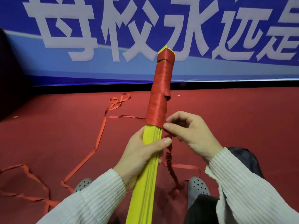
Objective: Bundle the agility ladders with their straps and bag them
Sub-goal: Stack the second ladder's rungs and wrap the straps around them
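Nearest the camera, two cream ribbed sleeves (100,196) reach forward over a pair of grey perforated clogs (198,188) that stand on the red carpet (242,118). Dark trousers (200,207) show at the lower right, by the right clog.

The left hand (142,156) grips the stack of yellow ladder rungs (145,183) around its middle, thumb laid across the front face and fingers curled behind. The stack runs from the bottom edge of the view up and slightly rightward, tilted away from the person.

Just above that grip, the right hand (189,131) pinches the red strap (159,94) between thumb and forefinger at the right edge of the stack, where the lowest turn of the wrapping ends. Below the pinch, a twisted length of the same strap hangs down between the two hands toward the right clog.

Further up, the strap is wound in overlapping turns around the upper part of the stack, nearly to its top, where the yellow rung ends poke out. One loose corner of strap sticks out at the right side partway up.

On the carpet to the left, more loose strap (100,131) trails in a long line with loops at its far end and a tangle near the left clog.

Beyond the carpet hangs a blue banner (80,65) with large white characters.
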`<state>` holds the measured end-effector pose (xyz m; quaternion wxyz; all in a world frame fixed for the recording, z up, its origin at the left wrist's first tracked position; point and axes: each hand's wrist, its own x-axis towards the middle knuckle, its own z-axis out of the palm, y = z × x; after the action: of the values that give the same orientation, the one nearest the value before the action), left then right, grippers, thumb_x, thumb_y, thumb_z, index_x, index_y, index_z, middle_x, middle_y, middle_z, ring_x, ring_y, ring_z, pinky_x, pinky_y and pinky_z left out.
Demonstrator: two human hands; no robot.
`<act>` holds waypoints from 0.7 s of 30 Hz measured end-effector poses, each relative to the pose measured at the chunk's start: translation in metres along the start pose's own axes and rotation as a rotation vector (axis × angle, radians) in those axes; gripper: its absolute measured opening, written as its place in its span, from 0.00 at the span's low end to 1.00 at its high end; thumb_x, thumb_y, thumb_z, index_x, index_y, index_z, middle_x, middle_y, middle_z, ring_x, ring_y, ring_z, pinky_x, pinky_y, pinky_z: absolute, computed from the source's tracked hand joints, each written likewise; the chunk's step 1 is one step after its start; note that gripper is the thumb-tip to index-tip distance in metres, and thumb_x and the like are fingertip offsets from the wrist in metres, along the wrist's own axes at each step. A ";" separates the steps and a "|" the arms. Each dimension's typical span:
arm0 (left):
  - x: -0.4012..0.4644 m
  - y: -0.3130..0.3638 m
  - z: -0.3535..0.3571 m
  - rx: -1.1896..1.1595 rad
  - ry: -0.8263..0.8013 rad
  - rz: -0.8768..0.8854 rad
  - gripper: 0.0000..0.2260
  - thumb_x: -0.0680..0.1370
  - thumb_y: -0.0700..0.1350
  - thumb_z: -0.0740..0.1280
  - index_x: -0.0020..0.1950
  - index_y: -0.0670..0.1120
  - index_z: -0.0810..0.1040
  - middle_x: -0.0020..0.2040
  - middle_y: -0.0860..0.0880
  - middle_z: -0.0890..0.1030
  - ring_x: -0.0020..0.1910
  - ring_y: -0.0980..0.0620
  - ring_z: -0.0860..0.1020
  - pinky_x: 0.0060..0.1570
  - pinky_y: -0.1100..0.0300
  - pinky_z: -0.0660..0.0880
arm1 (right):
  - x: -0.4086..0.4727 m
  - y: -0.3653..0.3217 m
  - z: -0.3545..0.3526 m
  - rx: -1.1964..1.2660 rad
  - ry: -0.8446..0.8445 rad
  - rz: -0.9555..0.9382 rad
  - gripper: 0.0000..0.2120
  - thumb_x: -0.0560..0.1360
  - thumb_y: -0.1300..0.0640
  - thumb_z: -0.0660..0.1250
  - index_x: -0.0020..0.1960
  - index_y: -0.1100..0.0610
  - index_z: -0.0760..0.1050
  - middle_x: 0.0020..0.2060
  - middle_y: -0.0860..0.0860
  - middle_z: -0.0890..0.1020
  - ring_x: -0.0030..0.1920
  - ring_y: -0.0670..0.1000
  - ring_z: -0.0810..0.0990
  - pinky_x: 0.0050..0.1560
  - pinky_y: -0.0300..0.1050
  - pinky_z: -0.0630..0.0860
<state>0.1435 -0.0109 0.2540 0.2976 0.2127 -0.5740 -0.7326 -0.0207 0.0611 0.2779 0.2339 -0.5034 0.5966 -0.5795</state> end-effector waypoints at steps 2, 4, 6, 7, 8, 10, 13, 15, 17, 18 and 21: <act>-0.001 -0.001 0.000 -0.015 0.042 0.002 0.10 0.75 0.39 0.77 0.52 0.45 0.78 0.35 0.48 0.76 0.32 0.51 0.75 0.31 0.58 0.77 | 0.001 0.001 -0.006 -0.205 -0.025 -0.001 0.07 0.76 0.67 0.72 0.47 0.56 0.83 0.36 0.48 0.84 0.35 0.43 0.77 0.41 0.39 0.74; 0.000 -0.001 -0.003 -0.025 0.055 0.000 0.10 0.75 0.39 0.76 0.52 0.44 0.77 0.35 0.48 0.76 0.32 0.51 0.76 0.32 0.58 0.78 | 0.001 0.003 -0.009 -0.404 0.019 0.001 0.10 0.77 0.64 0.70 0.46 0.50 0.84 0.39 0.44 0.85 0.33 0.44 0.76 0.41 0.41 0.74; 0.001 0.001 -0.005 -0.016 0.055 0.008 0.11 0.76 0.39 0.76 0.53 0.43 0.77 0.35 0.49 0.77 0.32 0.52 0.76 0.32 0.58 0.78 | 0.002 0.001 -0.007 -0.390 0.071 0.043 0.12 0.79 0.66 0.66 0.46 0.51 0.82 0.35 0.43 0.83 0.28 0.44 0.76 0.34 0.39 0.72; 0.001 0.001 -0.006 -0.012 0.053 0.014 0.12 0.75 0.39 0.76 0.53 0.43 0.76 0.35 0.49 0.77 0.32 0.52 0.76 0.32 0.58 0.77 | 0.001 -0.002 -0.005 -0.303 0.076 0.088 0.13 0.79 0.69 0.62 0.46 0.54 0.80 0.33 0.45 0.82 0.27 0.46 0.78 0.29 0.39 0.72; 0.001 0.001 -0.005 -0.009 0.055 0.019 0.14 0.74 0.38 0.77 0.55 0.43 0.75 0.35 0.49 0.77 0.32 0.51 0.76 0.32 0.58 0.77 | 0.001 -0.003 -0.003 -0.178 0.066 0.144 0.13 0.79 0.71 0.59 0.46 0.57 0.79 0.33 0.48 0.81 0.27 0.48 0.79 0.26 0.40 0.72; 0.001 0.000 -0.005 -0.019 0.059 0.020 0.24 0.70 0.38 0.81 0.60 0.44 0.73 0.37 0.49 0.79 0.33 0.51 0.77 0.32 0.57 0.78 | -0.001 -0.006 -0.002 0.069 0.029 0.243 0.13 0.79 0.71 0.58 0.44 0.59 0.77 0.33 0.50 0.78 0.29 0.51 0.80 0.26 0.43 0.74; 0.002 0.001 -0.007 -0.061 0.043 0.019 0.27 0.68 0.41 0.79 0.62 0.47 0.72 0.39 0.47 0.80 0.34 0.50 0.78 0.34 0.57 0.79 | -0.004 -0.007 -0.006 0.184 -0.008 0.228 0.06 0.80 0.66 0.65 0.47 0.59 0.80 0.31 0.48 0.78 0.28 0.50 0.77 0.24 0.42 0.72; 0.002 0.002 -0.011 -0.076 0.012 0.034 0.20 0.70 0.42 0.78 0.58 0.47 0.77 0.40 0.49 0.79 0.36 0.51 0.78 0.37 0.58 0.79 | -0.003 -0.006 -0.006 0.159 -0.006 0.198 0.02 0.79 0.62 0.70 0.49 0.58 0.82 0.33 0.49 0.81 0.26 0.49 0.75 0.23 0.40 0.70; 0.001 0.004 -0.012 -0.075 -0.053 0.045 0.10 0.72 0.44 0.76 0.52 0.50 0.82 0.39 0.50 0.76 0.36 0.52 0.74 0.37 0.59 0.75 | -0.003 -0.004 -0.004 0.166 -0.010 0.195 0.01 0.77 0.59 0.73 0.48 0.57 0.83 0.36 0.52 0.82 0.25 0.49 0.73 0.24 0.39 0.69; 0.001 0.004 -0.012 -0.078 -0.097 0.036 0.07 0.74 0.44 0.75 0.51 0.50 0.83 0.39 0.49 0.74 0.36 0.51 0.72 0.38 0.58 0.72 | -0.003 -0.004 -0.003 0.173 -0.013 0.196 0.01 0.77 0.58 0.73 0.47 0.56 0.83 0.35 0.53 0.82 0.25 0.49 0.72 0.24 0.39 0.68; 0.002 0.005 -0.014 -0.074 -0.152 0.001 0.16 0.76 0.46 0.73 0.63 0.46 0.83 0.49 0.41 0.79 0.44 0.46 0.76 0.44 0.54 0.76 | -0.003 -0.004 -0.002 0.213 0.004 0.199 0.02 0.76 0.58 0.73 0.46 0.57 0.81 0.29 0.49 0.78 0.24 0.49 0.70 0.26 0.40 0.66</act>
<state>0.1523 -0.0233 0.2557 0.2613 0.1450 -0.5678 -0.7670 -0.0200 0.0656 0.2814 0.3413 -0.4129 0.5792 -0.6145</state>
